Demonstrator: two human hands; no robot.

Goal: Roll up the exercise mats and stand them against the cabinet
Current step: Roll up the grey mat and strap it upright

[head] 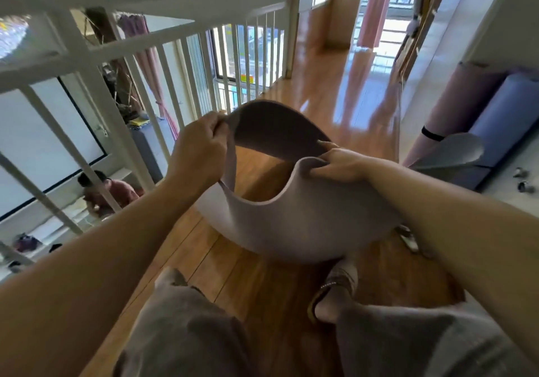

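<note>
A grey mat [291,225] hangs in a loose loop over the wooden floor [204,260], its upper edge pinched in the grip of left hand [201,149] and right hand [338,164]; rolled mats [455,105] stand nearer the right.

White railing [175,32], glossy wooden floor [204,255].

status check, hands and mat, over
Left hand and right hand grip the mat. Mat loosely curled, not yet rolled. Railing at left, rolled mats at right.
</note>
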